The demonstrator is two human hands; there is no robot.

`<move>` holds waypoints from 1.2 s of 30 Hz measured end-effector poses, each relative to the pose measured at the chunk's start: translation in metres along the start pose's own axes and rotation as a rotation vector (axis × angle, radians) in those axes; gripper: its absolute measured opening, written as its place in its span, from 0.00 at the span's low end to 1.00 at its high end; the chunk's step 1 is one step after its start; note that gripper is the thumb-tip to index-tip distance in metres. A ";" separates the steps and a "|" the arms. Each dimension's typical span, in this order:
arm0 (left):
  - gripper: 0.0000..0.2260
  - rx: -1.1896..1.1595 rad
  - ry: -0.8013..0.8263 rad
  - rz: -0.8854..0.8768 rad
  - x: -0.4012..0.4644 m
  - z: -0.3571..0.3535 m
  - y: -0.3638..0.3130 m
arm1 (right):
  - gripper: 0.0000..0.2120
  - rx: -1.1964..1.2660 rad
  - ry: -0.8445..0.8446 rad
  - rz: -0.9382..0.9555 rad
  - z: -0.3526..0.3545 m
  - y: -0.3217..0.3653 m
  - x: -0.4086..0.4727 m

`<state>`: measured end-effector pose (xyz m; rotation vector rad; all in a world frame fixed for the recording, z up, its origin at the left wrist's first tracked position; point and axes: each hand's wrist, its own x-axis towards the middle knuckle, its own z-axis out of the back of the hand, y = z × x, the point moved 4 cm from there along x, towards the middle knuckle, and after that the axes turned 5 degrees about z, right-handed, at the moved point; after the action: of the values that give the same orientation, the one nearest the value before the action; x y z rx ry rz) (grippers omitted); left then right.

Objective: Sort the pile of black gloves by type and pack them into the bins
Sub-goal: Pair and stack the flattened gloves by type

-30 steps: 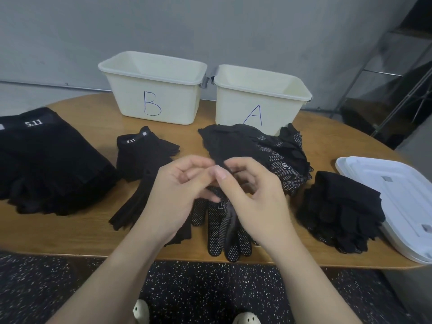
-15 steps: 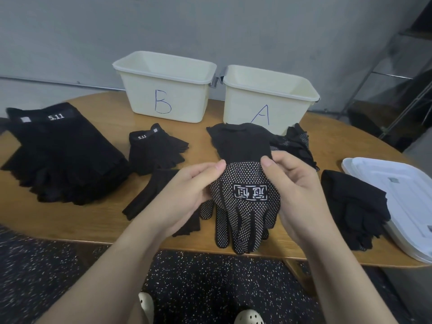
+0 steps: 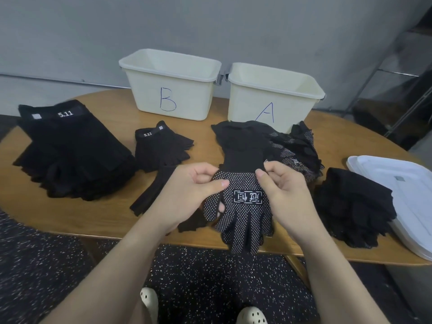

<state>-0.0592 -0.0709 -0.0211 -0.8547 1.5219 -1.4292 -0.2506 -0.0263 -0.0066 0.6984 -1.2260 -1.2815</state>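
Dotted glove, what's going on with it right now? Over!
Left hand and right hand both pinch the dotted glove by its sides. Glove held over the table edge. Bins B and A open behind, nothing blocking.

Your two arms come into the picture from about 7 o'clock and 5 o'clock, and both are bare — no sleeve is visible on the forearms, no watch, no bracelet at the wrists. Your left hand [image 3: 191, 195] and your right hand [image 3: 286, 195] wear no gloves and no rings that I can see; the nails are short and without polish. At 6 o'clock, near the bottom edge, you wear pale cream clogs — the left clog [image 3: 149, 300] and the right clog [image 3: 251, 315] — of a foam type, each with round ventilation holes on the rounded toe part.
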 end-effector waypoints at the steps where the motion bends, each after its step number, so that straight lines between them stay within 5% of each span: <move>1: 0.04 0.051 -0.008 0.006 0.004 0.002 0.001 | 0.10 -0.037 -0.008 -0.008 -0.001 -0.008 0.005; 14: 0.06 0.454 -0.084 0.094 0.038 0.011 0.023 | 0.17 -0.384 -0.047 -0.041 -0.007 -0.057 0.039; 19: 0.10 0.542 -0.120 0.144 0.038 0.013 0.024 | 0.03 -0.550 -0.053 -0.068 -0.009 -0.060 0.040; 26: 0.07 0.636 -0.188 0.159 0.033 0.020 0.022 | 0.09 -0.691 -0.072 -0.059 -0.013 -0.051 0.034; 36: 0.08 0.662 -0.213 0.069 0.026 0.017 0.024 | 0.11 -0.819 -0.113 0.170 -0.011 -0.021 0.019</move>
<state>-0.0526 -0.0988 -0.0484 -0.5145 0.8220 -1.5908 -0.2501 -0.0515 -0.0240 -0.0695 -0.7162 -1.5294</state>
